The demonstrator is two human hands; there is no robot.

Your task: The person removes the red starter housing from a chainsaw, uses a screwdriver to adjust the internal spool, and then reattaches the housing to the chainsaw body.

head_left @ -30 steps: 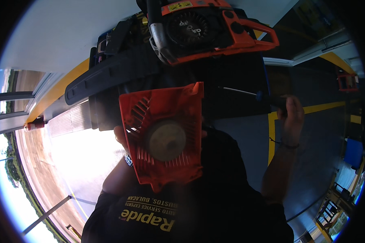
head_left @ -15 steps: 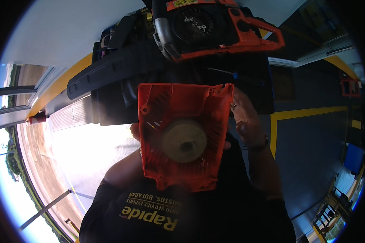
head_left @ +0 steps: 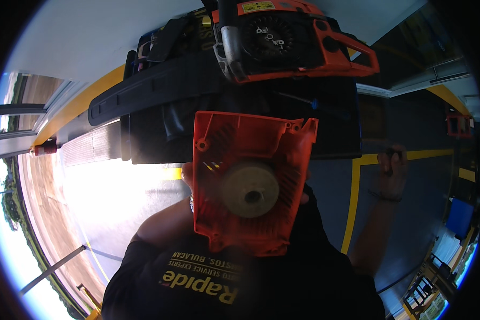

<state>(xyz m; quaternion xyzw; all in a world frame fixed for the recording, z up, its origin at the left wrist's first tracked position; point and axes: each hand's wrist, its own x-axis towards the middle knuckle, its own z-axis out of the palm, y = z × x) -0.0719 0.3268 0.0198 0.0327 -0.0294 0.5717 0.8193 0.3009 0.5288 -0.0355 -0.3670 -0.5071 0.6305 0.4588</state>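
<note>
My left hand (head_left: 188,176), mostly hidden behind the orange plastic housing (head_left: 210,200), grips it from the back. The housing's hollow inner side faces up, showing a pale round disc (head_left: 248,189) among slotted vents. Off to the right, my right hand (head_left: 392,165) is apart from it, fingers curled round something dark that I cannot make out. An orange-and-black chainsaw (head_left: 341,61) with an exposed finned wheel (head_left: 269,37) lies beyond the housing. In front of the saw are a long black bar cover (head_left: 128,96) and a screwdriver (head_left: 312,102) on a black surface.
The black worktop (head_left: 149,149) stands before me on a grey floor (head_left: 394,213) with yellow lines. Bright window openings (head_left: 21,106) are at the left. A blue object (head_left: 458,216) and a red frame (head_left: 458,124) are at the right edge.
My right hand set down the screwdriver, moved to the housing, then went right, away from it. The housing has shifted right with my left hand.
</note>
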